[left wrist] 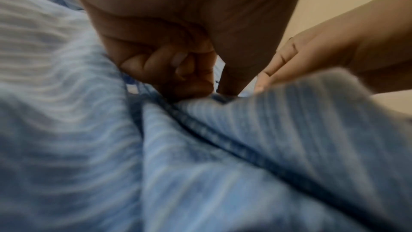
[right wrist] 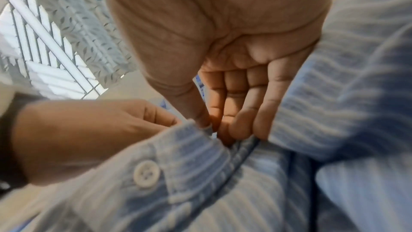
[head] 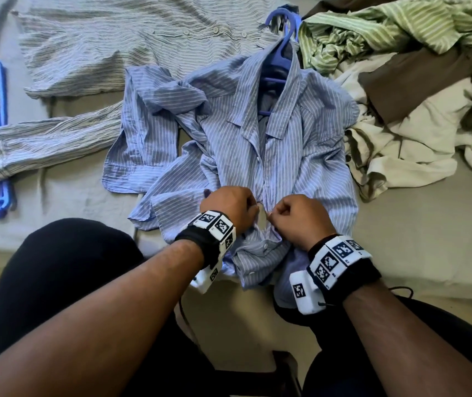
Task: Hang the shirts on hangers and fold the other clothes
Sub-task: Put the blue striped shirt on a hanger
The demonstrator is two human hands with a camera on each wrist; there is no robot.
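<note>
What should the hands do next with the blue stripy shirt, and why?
Probably push a button through its hole. The blue striped shirt already sits on the blue hanger, and the left hand and right hand each pinch a front edge, held close together. A white button lower down is undone. The one being worked is hidden.

Beige bed (head: 401, 230), patterned window (right wrist: 55, 55)

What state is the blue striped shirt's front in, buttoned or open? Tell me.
Partly open: the blue striped shirt gapes at the collar over the hanger; both hands pinch its placket lower down.
</note>
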